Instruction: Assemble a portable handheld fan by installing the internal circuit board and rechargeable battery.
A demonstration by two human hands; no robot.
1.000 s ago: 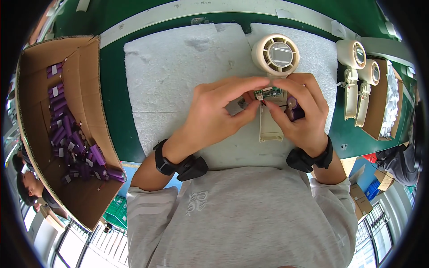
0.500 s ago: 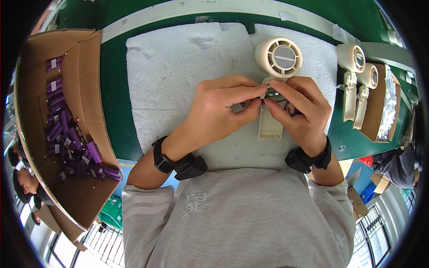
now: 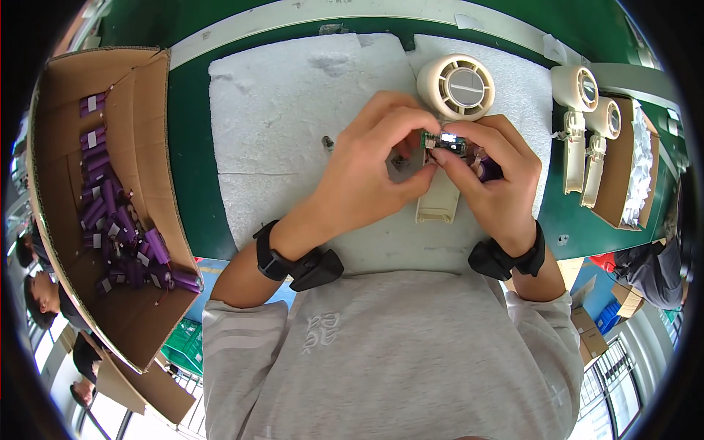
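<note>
A small handheld fan lies on the white foam sheet, its round cream head (image 3: 456, 86) away from me and its open cream handle (image 3: 438, 205) toward me. Over the handle, a small circuit board (image 3: 449, 144) with a bright white patch is held between my hands. My left hand (image 3: 378, 154) pinches the board's left end, where a green edge shows. The thumb and forefinger of my right hand (image 3: 506, 165) close on its right side. Beneath the right fingers sits a purple battery cell (image 3: 488, 169), partly hidden. Any wires there are mostly covered.
At the left stands a cardboard box (image 3: 150, 103) with many purple battery cells (image 3: 110, 198). Two more cream fans (image 3: 576, 139) lie at the right, beside a smaller carton (image 3: 612, 176) of white pieces. The foam sheet (image 3: 271, 110) rests on a green table. Other people are at the edges.
The circuit board has come up and turned, so more of its face and a bright patch show. My left hand has shifted away from me, its fingers more arched. The fan has moved slightly.
</note>
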